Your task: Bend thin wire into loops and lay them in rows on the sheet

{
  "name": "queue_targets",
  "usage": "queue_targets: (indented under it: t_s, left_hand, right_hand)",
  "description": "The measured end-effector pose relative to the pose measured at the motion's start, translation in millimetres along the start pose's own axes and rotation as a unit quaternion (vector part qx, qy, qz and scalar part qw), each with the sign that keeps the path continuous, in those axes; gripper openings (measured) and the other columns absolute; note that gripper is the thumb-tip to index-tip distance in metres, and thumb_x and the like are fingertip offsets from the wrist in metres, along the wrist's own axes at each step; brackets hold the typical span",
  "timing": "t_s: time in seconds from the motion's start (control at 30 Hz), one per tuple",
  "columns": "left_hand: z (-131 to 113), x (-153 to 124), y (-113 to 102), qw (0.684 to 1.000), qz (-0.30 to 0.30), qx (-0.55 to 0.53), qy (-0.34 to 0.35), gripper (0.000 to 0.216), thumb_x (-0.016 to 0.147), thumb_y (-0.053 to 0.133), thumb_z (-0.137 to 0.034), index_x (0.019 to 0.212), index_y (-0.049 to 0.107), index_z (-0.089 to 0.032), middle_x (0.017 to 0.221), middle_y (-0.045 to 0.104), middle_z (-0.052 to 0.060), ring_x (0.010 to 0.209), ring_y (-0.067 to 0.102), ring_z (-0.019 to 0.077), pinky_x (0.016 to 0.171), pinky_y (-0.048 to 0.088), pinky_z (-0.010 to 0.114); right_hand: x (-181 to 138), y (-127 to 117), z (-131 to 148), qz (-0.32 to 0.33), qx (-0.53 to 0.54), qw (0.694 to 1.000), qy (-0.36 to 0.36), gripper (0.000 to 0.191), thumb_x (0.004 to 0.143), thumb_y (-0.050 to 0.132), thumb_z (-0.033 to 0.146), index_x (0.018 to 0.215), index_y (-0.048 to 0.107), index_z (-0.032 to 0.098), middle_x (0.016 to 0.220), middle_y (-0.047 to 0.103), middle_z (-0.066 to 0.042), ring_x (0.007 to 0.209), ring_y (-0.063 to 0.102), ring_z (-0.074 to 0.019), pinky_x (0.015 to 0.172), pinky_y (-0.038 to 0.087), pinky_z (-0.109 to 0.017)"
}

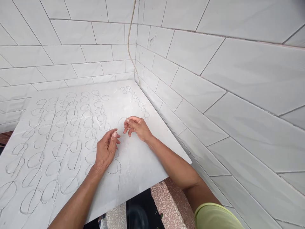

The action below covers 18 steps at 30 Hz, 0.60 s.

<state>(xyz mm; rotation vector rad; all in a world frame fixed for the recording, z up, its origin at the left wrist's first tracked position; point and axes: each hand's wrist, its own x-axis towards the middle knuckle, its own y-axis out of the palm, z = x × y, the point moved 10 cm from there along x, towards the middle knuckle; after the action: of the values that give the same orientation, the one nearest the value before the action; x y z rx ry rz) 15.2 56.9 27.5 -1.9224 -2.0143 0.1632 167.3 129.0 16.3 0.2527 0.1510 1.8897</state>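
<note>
Your left hand [106,151] and right hand [137,128], fingers loosely curled and empty, nearly meet above the large white tile [143,165] pencilled with ovals.

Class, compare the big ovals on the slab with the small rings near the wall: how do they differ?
The big ovals are far larger than the small rings. The big ovals fill many rows across the slab; the small rings form one short string by the wall. The left hand lies over big ovals; the small rings lie beyond the right hand. Both are thin outlines.
</note>
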Motion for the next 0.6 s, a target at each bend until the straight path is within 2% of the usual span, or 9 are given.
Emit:
queue_targets:
  t_s: [0.13, 0.23, 0.33, 0.4, 0.47, 0.53, 0.6]
  left_hand:
    - [15.5, 0.5, 14.3, 0.998, 0.043, -0.031, -0.036, 0.054, 0.094, 0.060, -0.058, 0.132, 0.060, -0.021, 0.110, 0.070, 0.008, 0.084, 0.069, 0.0196, 0.066, 0.056, 0.032]
    - [27.3, 2.9, 12.5, 0.998, 0.021, -0.018, -0.055, 0.056, 0.089, 0.068, -0.057, 0.133, 0.060, -0.023, 0.113, 0.068, 0.009, 0.084, 0.067, 0.0196, 0.064, 0.055, 0.031]
    - [26.4, 5.5, 7.4, 0.999, 0.001, 0.016, -0.035, 0.046, 0.086, 0.071, -0.054, 0.122, 0.068, -0.025, 0.120, 0.064, 0.009, 0.092, 0.066, 0.0207, 0.067, 0.055, 0.031]
    - [22.0, 6.3, 7.2, 1.000, 0.008, 0.014, -0.021, 0.033, 0.088, 0.069, -0.052, 0.106, 0.074, -0.024, 0.115, 0.064, 0.008, 0.091, 0.065, 0.0201, 0.067, 0.054, 0.030]
    - [18.5, 6.3, 8.5, 0.999, 0.024, -0.011, -0.023, 0.029, 0.090, 0.068, -0.050, 0.091, 0.073, -0.022, 0.101, 0.065, 0.006, 0.080, 0.063, 0.0170, 0.065, 0.052, 0.030]
    - [15.9, 6.2, 10.1, 0.998, 0.042, -0.043, -0.034, 0.030, 0.091, 0.067, -0.050, 0.087, 0.072, -0.021, 0.088, 0.065, 0.003, 0.067, 0.059, 0.0137, 0.065, 0.050, 0.030]
    - [15.4, 6.5, 11.2, 0.994, 0.057, -0.077, -0.051, 0.030, 0.091, 0.067, -0.049, 0.090, 0.073, -0.020, 0.082, 0.066, 0.002, 0.062, 0.057, 0.0125, 0.066, 0.049, 0.030]
  right_hand:
    - [2.4, -3.1, 3.0, -0.014, 0.087, 0.996, -0.024, 0.039, 0.090, 0.069, 0.055, 0.091, 0.067, 0.016, 0.091, 0.066, -0.006, 0.078, 0.072, -0.0197, 0.059, 0.057, -0.029]
    - [2.2, 3.9, 3.5, 0.009, 0.139, 0.990, -0.030, 0.036, 0.091, 0.071, 0.052, 0.092, 0.069, 0.016, 0.092, 0.067, -0.007, 0.081, 0.070, -0.0195, 0.066, 0.058, -0.031]
    - [0.5, 10.0, 4.3, 0.028, 0.174, 0.984, -0.029, 0.033, 0.091, 0.072, 0.050, 0.093, 0.070, 0.017, 0.093, 0.066, -0.007, 0.082, 0.069, -0.0187, 0.070, 0.057, -0.031]
    - [-0.6, 12.7, 4.4, 0.037, 0.187, 0.981, -0.024, 0.032, 0.091, 0.072, 0.048, 0.094, 0.070, 0.017, 0.094, 0.066, -0.007, 0.083, 0.068, -0.0188, 0.070, 0.056, -0.031]
    - [-1.2, 13.9, 3.7, 0.043, 0.189, 0.981, -0.016, 0.031, 0.091, 0.072, 0.047, 0.096, 0.071, 0.017, 0.096, 0.066, -0.007, 0.084, 0.067, -0.0192, 0.067, 0.056, -0.031]
    - [-1.1, 12.3, 2.9, 0.039, 0.180, 0.983, -0.012, 0.031, 0.091, 0.072, 0.047, 0.097, 0.072, 0.017, 0.099, 0.065, -0.008, 0.086, 0.066, -0.0197, 0.065, 0.055, -0.030]
    - [-0.4, 8.6, 2.7, 0.029, 0.168, 0.985, -0.013, 0.031, 0.090, 0.072, 0.047, 0.096, 0.073, 0.017, 0.103, 0.065, -0.008, 0.089, 0.065, -0.0194, 0.064, 0.054, -0.029]
